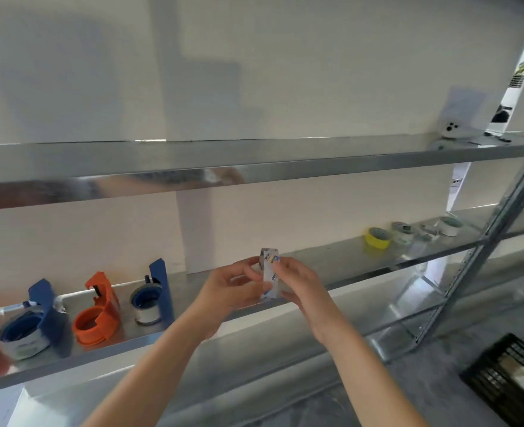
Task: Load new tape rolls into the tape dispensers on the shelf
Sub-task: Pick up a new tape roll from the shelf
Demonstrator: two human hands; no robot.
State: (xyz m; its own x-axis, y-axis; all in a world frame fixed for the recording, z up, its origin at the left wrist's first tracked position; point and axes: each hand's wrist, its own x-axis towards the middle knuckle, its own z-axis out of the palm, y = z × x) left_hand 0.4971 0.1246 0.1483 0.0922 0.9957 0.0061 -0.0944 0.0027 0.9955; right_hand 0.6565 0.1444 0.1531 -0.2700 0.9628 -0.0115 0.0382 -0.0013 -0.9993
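White printed wrap, maybe paper or film, covers the tape roll held edge-on at frame centre. Both hands grip it: left hand pinches the left side, thumb and fingers closed on it; right hand closes on the right side and lower edge. Roll sits in the air just in front of the lower shelf, not resting on it.

Handling guess: light, stiff ring, wrap probably slick; hold by the flat side faces or outer rim. Not fragile. The wrap likely needs peeling before loading, and the start of it can't be seen.

Dispensers at 8–9 o'clock on the same shelf: blue dispenser nearest the hands with a roll seated, orange dispenser looks empty, second blue dispenser loaded. Another orange one at 9 o'clock is cut off by the frame edge.

Spare rolls at 2 o'clock, well apart from the hands: yellow roll, plus pale ones beyond it, blurred.

Hard to tell: roll's core is hidden since it is edge-on; print is only partly legible; fingertips behind the roll are hidden. Small white device on the upper shelf at 1 o'clock, unclear what it is.
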